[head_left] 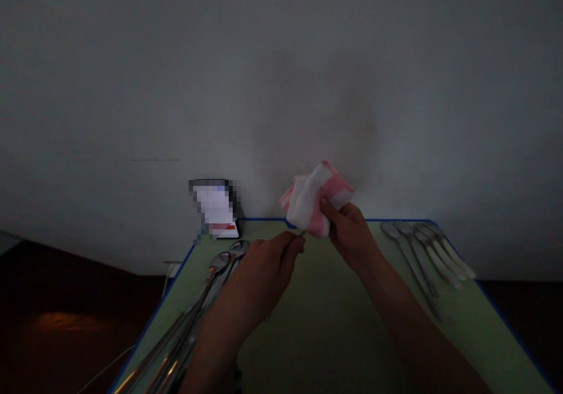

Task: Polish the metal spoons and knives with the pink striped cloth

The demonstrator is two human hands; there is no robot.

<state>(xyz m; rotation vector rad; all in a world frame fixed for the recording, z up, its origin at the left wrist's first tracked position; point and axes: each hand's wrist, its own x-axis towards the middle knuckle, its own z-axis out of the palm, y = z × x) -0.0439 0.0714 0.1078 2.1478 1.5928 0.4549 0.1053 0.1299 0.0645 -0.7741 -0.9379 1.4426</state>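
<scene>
Above the middle of the green table, my right hand [352, 230] grips a folded pink-and-white cloth [314, 200], thumb pressed on its near face. Just left of it, my left hand [268, 271] is closed in a pinch close to the cloth's lower edge. A thin sliver shows between its fingertips and the cloth, but I cannot make out what it is. Long-handled metal spoons [220, 261] lie on the left, partly behind my left forearm. Over on the right rest several spoons and forks [416, 253], some with pale handles.
The table [334, 323] has a blue edge and stands against a grey wall [281, 89]. A phone with a lit, blurred screen [215, 206] leans at the back left. A thin white cable [105, 367] runs beside the table's left side.
</scene>
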